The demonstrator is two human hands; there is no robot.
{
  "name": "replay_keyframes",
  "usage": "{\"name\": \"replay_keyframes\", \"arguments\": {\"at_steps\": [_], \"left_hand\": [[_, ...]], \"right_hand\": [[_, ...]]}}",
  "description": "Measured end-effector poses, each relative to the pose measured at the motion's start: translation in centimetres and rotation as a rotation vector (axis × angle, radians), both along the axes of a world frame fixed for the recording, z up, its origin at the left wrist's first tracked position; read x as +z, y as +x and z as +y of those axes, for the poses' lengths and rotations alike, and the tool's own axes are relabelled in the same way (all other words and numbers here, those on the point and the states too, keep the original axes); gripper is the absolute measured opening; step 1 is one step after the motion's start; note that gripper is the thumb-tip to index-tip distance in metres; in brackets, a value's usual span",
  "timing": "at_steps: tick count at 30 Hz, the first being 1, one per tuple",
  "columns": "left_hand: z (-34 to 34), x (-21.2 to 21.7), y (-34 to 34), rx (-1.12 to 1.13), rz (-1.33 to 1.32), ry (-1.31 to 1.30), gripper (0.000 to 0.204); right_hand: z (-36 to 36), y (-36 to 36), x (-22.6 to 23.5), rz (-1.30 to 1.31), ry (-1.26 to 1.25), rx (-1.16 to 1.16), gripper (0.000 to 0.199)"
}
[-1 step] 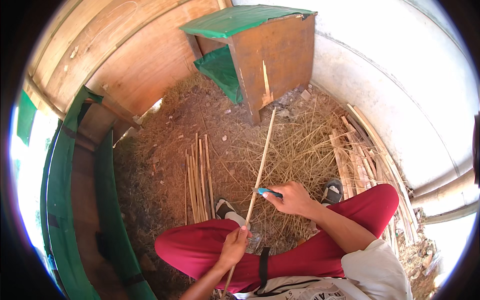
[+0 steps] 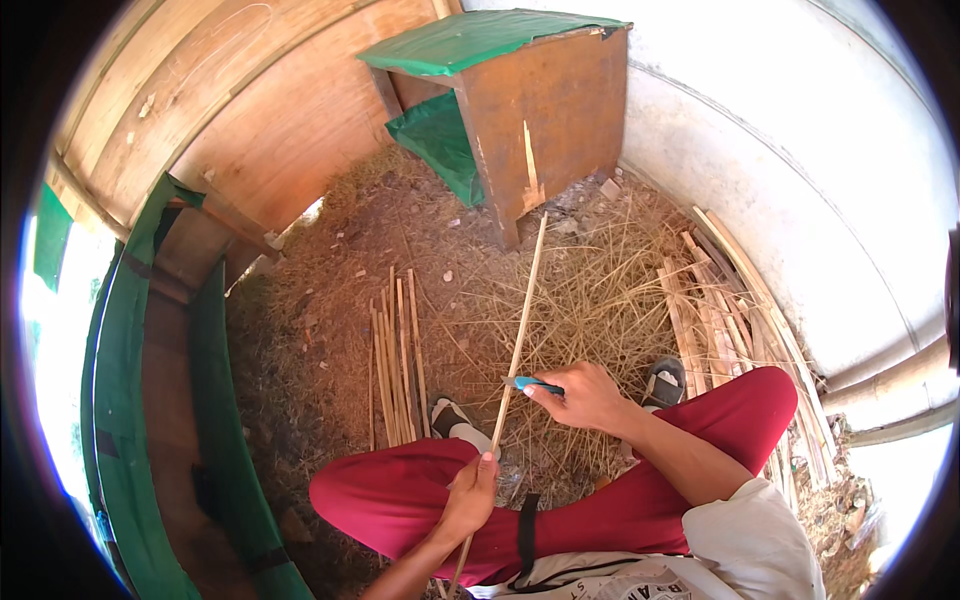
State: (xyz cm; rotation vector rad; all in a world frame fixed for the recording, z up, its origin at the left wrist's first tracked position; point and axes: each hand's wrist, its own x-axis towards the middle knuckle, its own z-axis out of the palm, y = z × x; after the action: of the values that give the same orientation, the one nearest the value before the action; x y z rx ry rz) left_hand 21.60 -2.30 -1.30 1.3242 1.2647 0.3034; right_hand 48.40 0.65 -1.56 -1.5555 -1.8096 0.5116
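I sit with my knees in red trousers (image 2: 400, 495) raised. My left hand (image 2: 470, 497) grips the near end of a long thin bamboo strip (image 2: 522, 310), which slants away over the ground toward a wooden cabinet. My right hand (image 2: 588, 396) holds a small blue-handled knife (image 2: 530, 383), with its blade against the strip about a third of the way up. Both hands are closed on what they hold.
Several finished strips (image 2: 395, 360) lie side by side on the dirt to the left. Rougher split slats (image 2: 720, 310) are piled along the white wall (image 2: 800, 180). Straw-like shavings (image 2: 600, 290) cover the ground. A wooden cabinet with a green top (image 2: 520, 110) stands ahead, and a green-edged bench (image 2: 150, 380) is on the left.
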Motion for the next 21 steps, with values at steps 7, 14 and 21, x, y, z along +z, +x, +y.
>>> {"name": "replay_keyframes", "arguments": {"at_steps": [7, 14, 21], "left_hand": [[-0.8, 1.5, 1.1, 0.023, -0.036, -0.146, 0.052], [-1.4, -0.9, -0.4, -0.035, 0.091, 0.059, 0.052], [-1.5, 0.9, 0.7, -0.022, 0.215, -0.012, 0.058]], "right_hand": [[0.3, 0.3, 0.1, -0.15, 0.005, -0.035, 0.039], [0.6, -0.1, -0.9, -0.161, 0.002, -0.023, 0.043], [0.7, 0.1, -1.6, -0.2, -0.057, -0.032, 0.042]]}}
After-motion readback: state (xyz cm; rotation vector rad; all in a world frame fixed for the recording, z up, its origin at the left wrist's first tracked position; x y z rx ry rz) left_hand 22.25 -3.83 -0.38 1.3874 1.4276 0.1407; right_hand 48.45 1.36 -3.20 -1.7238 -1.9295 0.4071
